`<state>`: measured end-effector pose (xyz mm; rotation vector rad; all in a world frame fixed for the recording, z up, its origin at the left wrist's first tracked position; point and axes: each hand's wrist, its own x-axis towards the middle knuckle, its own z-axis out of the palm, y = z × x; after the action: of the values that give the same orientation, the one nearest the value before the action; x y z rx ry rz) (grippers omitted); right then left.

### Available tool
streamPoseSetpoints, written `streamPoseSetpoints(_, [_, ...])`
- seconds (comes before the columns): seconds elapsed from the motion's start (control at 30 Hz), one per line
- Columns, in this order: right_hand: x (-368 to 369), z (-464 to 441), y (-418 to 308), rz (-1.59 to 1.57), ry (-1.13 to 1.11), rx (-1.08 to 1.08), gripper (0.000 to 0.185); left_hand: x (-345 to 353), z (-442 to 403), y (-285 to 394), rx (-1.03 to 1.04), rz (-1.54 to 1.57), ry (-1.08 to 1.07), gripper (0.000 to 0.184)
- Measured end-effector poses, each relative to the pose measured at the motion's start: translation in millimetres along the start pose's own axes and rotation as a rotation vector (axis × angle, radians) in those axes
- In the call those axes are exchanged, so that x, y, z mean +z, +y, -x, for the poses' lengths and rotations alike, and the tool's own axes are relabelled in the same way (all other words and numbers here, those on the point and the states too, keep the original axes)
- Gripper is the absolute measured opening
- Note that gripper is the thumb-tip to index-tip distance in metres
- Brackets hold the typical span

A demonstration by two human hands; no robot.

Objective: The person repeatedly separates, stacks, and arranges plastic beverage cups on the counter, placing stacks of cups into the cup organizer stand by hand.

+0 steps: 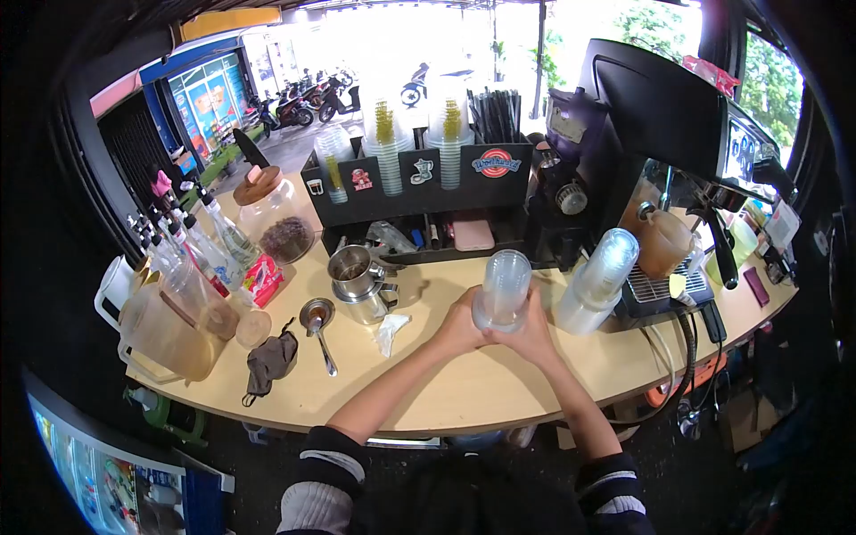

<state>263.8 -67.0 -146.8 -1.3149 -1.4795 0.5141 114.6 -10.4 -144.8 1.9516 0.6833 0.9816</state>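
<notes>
Near the middle of the wooden counter (428, 379), a stack of clear plastic cups (506, 281) stands between my two hands. My left hand (464, 325) is wrapped round its lower left side, and my right hand (530, 332) holds its lower right side. Just right of my right hand are more stacked clear cups or lids (599, 281). A crumpled white tissue (390, 334) lies left of my left hand, beside two stacked metal drip filters (361, 290).
A black organizer (419, 209) with cups and straws stands behind. The espresso machine (678, 134) and grinder (563, 187) are at right. Left are syrup bottles (227, 232), a glass jar (281, 218), a jug (174, 330), a dark pouch (270, 363) and a metal spoon (326, 352).
</notes>
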Motion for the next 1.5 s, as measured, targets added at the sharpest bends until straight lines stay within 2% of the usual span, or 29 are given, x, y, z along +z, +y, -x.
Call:
streamPoseSetpoints(0.23, [-5, 0, -7, 0.047, 0.025, 0.069, 0.101, 2, -2, -5, -0.056, 0.011, -0.018, 0.079])
streamPoseSetpoints(0.3, [-7, -4, -9, 0.022, 0.036, -0.069, 0.097, 2, -2, -7, -0.013, -0.005, -0.042, 0.081])
streamPoseSetpoints(0.33, [-9, -7, -12, 0.022, 0.037, -0.072, 0.097, 2, -1, -7, -0.01, -0.006, -0.041, 0.081])
streamPoseSetpoints(0.4, [-13, -14, -24, 0.129, 0.16, -0.252, 0.092, 1, 0, -8, -0.078, 0.009, -0.074, 0.088])
streamPoseSetpoints(0.43, [-17, -18, -34, 0.129, 0.163, -0.257, 0.092, -1, -2, -11, -0.073, 0.005, -0.073, 0.088])
streamPoseSetpoints(0.5, [-27, -27, -59, 0.197, 0.175, -0.39, 0.085, -8, -6, -14, 0.027, 0.008, -0.143, 0.097])
streamPoseSetpoints(0.63, [-36, -36, -101, 0.241, 0.144, -0.478, 0.081, -44, -10, 11, -0.028, -0.005, -0.044, 0.104])
streamPoseSetpoints(0.7, [-33, -35, -113, 0.35, 0.134, -0.511, 0.08, -63, -2, 33, 0.178, 0.465, 0.251, 0.096])
streamPoseSetpoints(0.73, [-30, -34, -119, 0.369, 0.114, -0.515, 0.08, -76, 3, 45, 0.183, 0.458, 0.257, 0.096])
streamPoseSetpoints(0.8, [-19, -36, -122, 0.424, 0.071, -0.553, 0.081, -101, 13, 69, 0.382, 0.306, 0.314, 0.086])
streamPoseSetpoints(0.83, [-13, -36, -123, 0.486, 0.029, -0.584, 0.081, -107, 18, 78, 0.38, 0.3, 0.324, 0.086])
streamPoseSetpoints(0.9, [-3, -37, -130, 0.485, -0.035, -0.633, 0.085, -118, 27, 87, 0.194, 0.191, 0.257, 0.076])
streamPoseSetpoints(0.97, [4, -36, -141, 0.245, -0.046, -0.641, 0.086, -126, 35, 83, 0.188, 0.24, 0.294, 0.071])
streamPoseSetpoints(1.0, [8, -35, -141, 0.236, -0.057, -0.648, 0.086, -130, 39, 79, 0.201, 0.305, 0.294, 0.07])
streamPoseSetpoints(1.03, [12, -33, -140, -0.075, -0.109, -0.51, 0.074, -133, 43, 77, 0.214, 0.371, 0.295, 0.069])
streamPoseSetpoints(1.07, [15, -32, -139, -0.38, -0.16, -0.358, 0.063, -138, 46, 75, 0.247, 0.307, 0.285, 0.07])
streamPoseSetpoints(1.1, [16, -35, -136, -0.386, -0.173, -0.356, 0.063, -140, 49, 73, 0.24, 0.303, 0.298, 0.07])
streamPoseSetpoints(1.17, [16, -42, -130, -0.559, -0.363, -0.121, 0.038, -141, 55, 71, 0.263, 0.317, 0.265, 0.072])
streamPoseSetpoints(1.2, [22, -41, -134, -0.614, -0.321, -0.116, 0.034, -141, 57, 71, 0.243, 0.347, 0.256, 0.073])
streamPoseSetpoints(1.33, [25, -43, -136, -0.669, -0.358, -0.042, 0.033, -148, 65, 65, 0.273, 0.324, 0.219, 0.073])
streamPoseSetpoints(1.4, [26, -43, -139, -0.703, -0.352, 0.019, 0.032, -152, 66, 60, 0.388, 0.127, 0.182, 0.074])
streamPoseSetpoints(1.5, [29, -43, -140, -0.681, -0.332, 0.021, 0.031, -153, 66, 66, 0.393, 0.04, 0.21, 0.073])
